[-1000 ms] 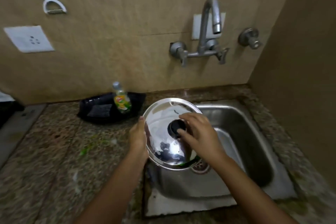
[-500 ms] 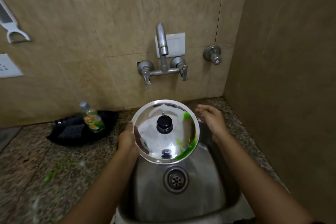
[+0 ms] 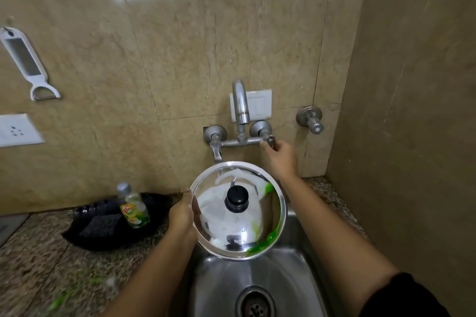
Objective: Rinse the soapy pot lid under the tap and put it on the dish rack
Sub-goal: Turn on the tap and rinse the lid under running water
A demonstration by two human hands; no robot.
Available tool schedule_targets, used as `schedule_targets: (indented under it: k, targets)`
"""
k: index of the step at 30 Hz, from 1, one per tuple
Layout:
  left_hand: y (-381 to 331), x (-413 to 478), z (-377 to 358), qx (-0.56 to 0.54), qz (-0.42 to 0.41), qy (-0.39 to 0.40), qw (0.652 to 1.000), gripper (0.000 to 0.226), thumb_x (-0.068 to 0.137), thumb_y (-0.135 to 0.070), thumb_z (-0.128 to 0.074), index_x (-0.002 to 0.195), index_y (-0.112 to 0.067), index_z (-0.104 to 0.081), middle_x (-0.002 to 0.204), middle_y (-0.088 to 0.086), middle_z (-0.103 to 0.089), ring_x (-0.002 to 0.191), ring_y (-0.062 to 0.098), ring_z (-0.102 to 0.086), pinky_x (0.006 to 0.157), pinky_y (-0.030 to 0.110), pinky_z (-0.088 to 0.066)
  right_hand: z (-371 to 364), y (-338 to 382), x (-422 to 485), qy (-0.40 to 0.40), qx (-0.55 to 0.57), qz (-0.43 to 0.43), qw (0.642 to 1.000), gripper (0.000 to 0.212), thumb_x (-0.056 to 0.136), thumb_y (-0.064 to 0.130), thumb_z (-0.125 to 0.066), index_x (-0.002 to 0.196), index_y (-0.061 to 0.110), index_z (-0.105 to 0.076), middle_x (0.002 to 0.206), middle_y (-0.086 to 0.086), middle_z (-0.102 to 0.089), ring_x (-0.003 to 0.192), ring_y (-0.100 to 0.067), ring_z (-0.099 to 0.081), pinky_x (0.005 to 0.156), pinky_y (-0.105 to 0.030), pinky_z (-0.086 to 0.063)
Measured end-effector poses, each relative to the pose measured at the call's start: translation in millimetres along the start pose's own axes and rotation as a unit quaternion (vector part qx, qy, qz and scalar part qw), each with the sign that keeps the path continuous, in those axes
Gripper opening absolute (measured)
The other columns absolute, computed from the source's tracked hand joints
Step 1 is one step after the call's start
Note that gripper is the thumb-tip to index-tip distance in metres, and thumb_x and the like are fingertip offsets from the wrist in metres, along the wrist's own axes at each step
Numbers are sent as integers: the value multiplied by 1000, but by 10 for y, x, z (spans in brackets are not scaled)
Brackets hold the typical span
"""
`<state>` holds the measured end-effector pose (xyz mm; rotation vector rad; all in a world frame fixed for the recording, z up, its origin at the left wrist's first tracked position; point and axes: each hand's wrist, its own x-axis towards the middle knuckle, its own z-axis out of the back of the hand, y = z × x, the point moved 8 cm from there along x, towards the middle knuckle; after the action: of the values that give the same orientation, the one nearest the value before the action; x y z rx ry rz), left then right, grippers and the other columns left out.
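The steel pot lid (image 3: 231,229) with a black knob (image 3: 236,198) is held over the sink, its top facing me, green soap smeared along its right rim. My left hand (image 3: 183,216) grips the lid's left edge. My right hand (image 3: 279,159) is up at the wall tap (image 3: 240,110), fingers closed on the right tap handle (image 3: 270,141). No water runs from the spout. No dish rack is in view.
A steel sink (image 3: 291,288) with a drain (image 3: 255,304) lies below the lid. On the speckled counter to the left, a black tray (image 3: 85,237) holds a dish-soap bottle (image 3: 134,207) and a dark sponge (image 3: 100,225). A side wall stands close on the right. A second valve (image 3: 310,119) sticks out of the wall.
My right hand left the lid's knob and rose to the right tap handle. My left hand kept the lid and lifted it toward the tap. My view tilted up.
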<state>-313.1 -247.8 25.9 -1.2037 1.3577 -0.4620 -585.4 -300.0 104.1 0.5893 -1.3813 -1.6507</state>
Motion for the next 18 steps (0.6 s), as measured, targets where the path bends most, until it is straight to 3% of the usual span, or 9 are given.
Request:
schedule_targets:
  k: [3, 7, 12, 15, 18]
  targets:
    - [1, -8, 5, 8, -6, -8, 1000, 34, 95, -34, -53, 101, -2, -62, 98, 16, -64, 92, 34, -60, 80, 42, -47, -17, 12, 42, -34, -12, -4, 999, 34, 93, 37, -57, 68, 15, -56, 61, 1, -55, 60, -17, -52, 51, -29, -34]
    - [48, -43, 41, 14, -13, -7, 1000, 34, 96, -32, -51, 81, -4, -62, 81, 12, -64, 76, 30, -61, 69, 34, -49, -62, -26, 45, -53, -1, -16, 998, 34, 96, 41, -51, 78, 14, -61, 67, 0, -57, 64, -16, -53, 56, -29, -35]
    - [148, -42, 54, 16, -11, -1, 1000, 32, 96, -31, -52, 85, -3, -64, 79, 12, -65, 70, 27, -61, 60, 29, -47, -77, -140, 56, -68, 65, -53, 994, 43, 97, 41, -49, 73, 7, -59, 70, -9, -58, 67, -22, -54, 62, -32, -38]
    - [147, -56, 32, 13, -3, 2, 1000, 32, 96, -30, -53, 82, -3, -64, 78, 12, -64, 69, 26, -60, 58, 29, -46, -75, -109, 24, -37, 90, -57, 994, 37, 97, 37, -49, 97, 4, -65, 90, -11, -66, 85, -23, -60, 72, -31, -40]
    - [146, -51, 52, 3, 3, -2, 1000, 33, 96, -30, -53, 91, 0, -64, 79, 12, -64, 70, 27, -60, 60, 30, -46, -40, -99, -256, 46, 43, -6, 998, 43, 98, 27, -50, 139, 20, -46, 134, -2, -56, 121, -18, -52, 96, -33, -41]
